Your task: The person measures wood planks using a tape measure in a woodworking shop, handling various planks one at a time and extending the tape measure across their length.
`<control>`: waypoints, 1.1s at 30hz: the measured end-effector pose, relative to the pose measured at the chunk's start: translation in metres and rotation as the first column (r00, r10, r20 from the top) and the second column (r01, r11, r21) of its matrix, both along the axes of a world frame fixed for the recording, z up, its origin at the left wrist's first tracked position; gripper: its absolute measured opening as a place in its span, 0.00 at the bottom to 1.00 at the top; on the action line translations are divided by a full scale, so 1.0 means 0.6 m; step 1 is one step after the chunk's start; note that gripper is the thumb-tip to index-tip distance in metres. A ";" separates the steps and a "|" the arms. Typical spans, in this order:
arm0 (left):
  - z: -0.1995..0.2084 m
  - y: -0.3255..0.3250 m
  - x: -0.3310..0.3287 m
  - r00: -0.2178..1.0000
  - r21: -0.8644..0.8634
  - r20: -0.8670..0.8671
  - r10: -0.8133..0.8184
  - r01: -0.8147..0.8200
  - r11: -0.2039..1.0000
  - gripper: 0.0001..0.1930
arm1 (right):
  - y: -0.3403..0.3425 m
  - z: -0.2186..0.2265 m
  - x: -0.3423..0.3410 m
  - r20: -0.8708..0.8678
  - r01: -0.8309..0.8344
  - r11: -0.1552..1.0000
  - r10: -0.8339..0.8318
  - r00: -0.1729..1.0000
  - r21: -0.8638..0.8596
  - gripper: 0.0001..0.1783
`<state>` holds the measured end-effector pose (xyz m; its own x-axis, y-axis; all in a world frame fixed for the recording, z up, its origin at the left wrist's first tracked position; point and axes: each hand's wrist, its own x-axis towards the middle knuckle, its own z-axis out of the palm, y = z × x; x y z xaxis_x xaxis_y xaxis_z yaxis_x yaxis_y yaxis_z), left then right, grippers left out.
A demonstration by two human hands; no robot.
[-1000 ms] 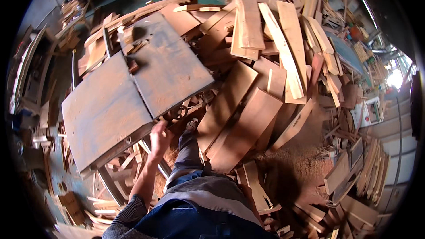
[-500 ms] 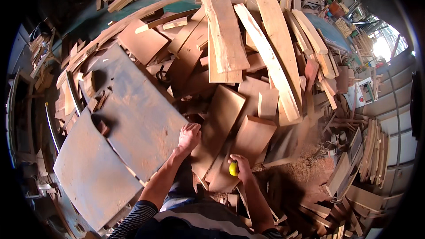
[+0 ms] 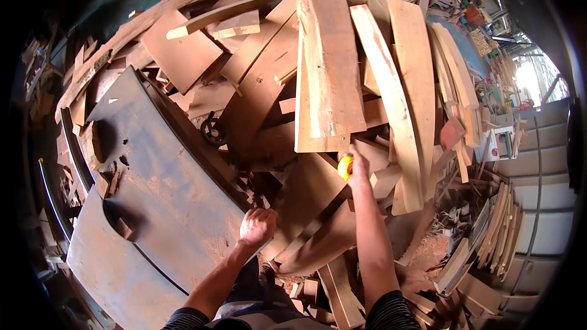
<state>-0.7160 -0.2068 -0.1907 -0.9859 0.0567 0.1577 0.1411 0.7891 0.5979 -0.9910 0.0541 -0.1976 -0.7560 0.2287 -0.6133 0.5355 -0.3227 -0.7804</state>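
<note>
My right hand (image 3: 359, 166) is wrapped round a yellow tape measure (image 3: 345, 168). It reaches forward to the near end of a wide, pale rough-edged board (image 3: 330, 67) that lies on top of the pile. Close to the corner of a grey metal machine table (image 3: 177, 195), my left hand (image 3: 257, 226) is closed with its knuckles up. Its fingertips and anything inside them are hidden. Below my right hand lie a brown board (image 3: 309, 198) and a blurred second board (image 3: 324, 241).
Long pale planks (image 3: 409, 79) and a narrow curved plank (image 3: 386, 79) lie right of the wide board. A dark handwheel (image 3: 213, 129) shows among the wood. Several offcuts lie near my feet, and wood strips (image 3: 495, 226) lean at the right wall. Wood blocks (image 3: 92, 145) rest on the machine table.
My right hand has moved forward and right with the tape measure, to the wide board's end. My left hand stays near the table corner, slightly lower in view. The head view has shifted.
</note>
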 end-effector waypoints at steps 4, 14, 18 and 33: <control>0.002 -0.003 -0.010 0.993 0.056 -0.092 0.070 -0.065 0.996 0.05 | -0.012 0.010 -0.091 0.002 0.102 0.988 -0.103 0.995 0.116 0.17; 0.010 -0.011 -0.020 0.999 0.052 -0.015 0.029 -0.028 0.998 0.04 | 0.025 -0.006 -0.174 0.089 0.010 0.994 0.000 0.996 -0.112 0.20; 0.007 -0.008 -0.015 0.999 0.064 -0.032 0.016 -0.014 0.998 0.05 | 0.049 0.026 -0.151 0.071 -0.118 0.993 0.117 0.991 0.015 0.19; 0.082 -0.053 -0.220 0.876 0.864 0.478 -0.068 -0.482 -0.147 0.21 | 0.005 0.183 0.334 0.008 -0.166 0.985 0.167 0.986 -0.052 0.11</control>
<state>-0.8478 -0.2383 -0.1412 -0.8891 -0.0974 -0.4472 -0.2497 -0.7156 0.6524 -0.7909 0.0572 -0.0879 -0.7731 0.0682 -0.6306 0.5948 -0.2674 -0.7581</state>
